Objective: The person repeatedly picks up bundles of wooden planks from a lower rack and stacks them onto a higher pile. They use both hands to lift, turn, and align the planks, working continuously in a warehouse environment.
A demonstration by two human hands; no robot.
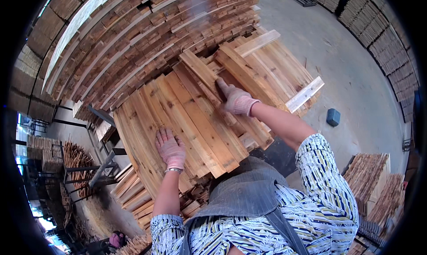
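My left hand [171, 151], in a pale pink work glove, lies flat with its fingers stretched out on a row of wooden boards [153, 108]. My right hand [236, 98], gloved the same way, is closed round the edge of a narrow wooden board [199, 69] that lies tilted over the others. One finger points along that board; the thumb side and the board's near end are partly hidden. To the right of this hand, a thicker plank [249, 77] rests across more boards, beside two pale crosspieces [257, 43].
Layered stacks of wood [155, 28] rise directly behind the boards. A blue block [333, 117] sits on the grey floor [342, 72] to the right. Board bundles [367, 179] stand at the lower right, loose sticks [78, 163] on a metal rack at the left.
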